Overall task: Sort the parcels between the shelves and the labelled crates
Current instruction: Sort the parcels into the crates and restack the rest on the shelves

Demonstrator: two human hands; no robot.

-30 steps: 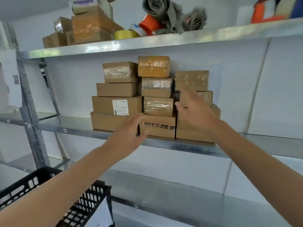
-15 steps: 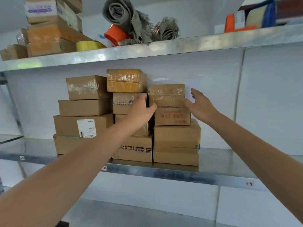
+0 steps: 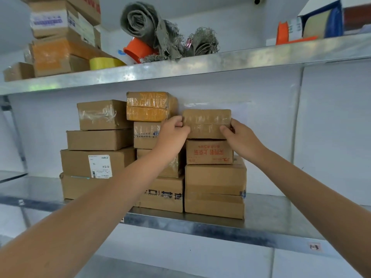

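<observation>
You are holding the taped parcel [image 3: 206,123] at the top of the right-hand stack between both hands. Your left grip [image 3: 172,133] is curling its fingers round the parcel's left end, and your right grip [image 3: 240,137] is pinching the right end, with the thumb lying on the front face. The parcel is sitting on a smaller carton with red print [image 3: 209,152], which is resting on a larger plain carton [image 3: 215,178] on the middle shelf [image 3: 281,213]. Just to the parcel's left, an orange-taped parcel [image 3: 149,106] is topping the middle stack, and further left a box with a white shipping label [image 3: 80,163] is lying in the third stack. On the upper shelf [image 3: 220,61], a rolled grey cloth [image 3: 144,23], an orange tape roll [image 3: 138,50] and a yellow tape roll [image 3: 106,63] are lying beside more cartons.
</observation>
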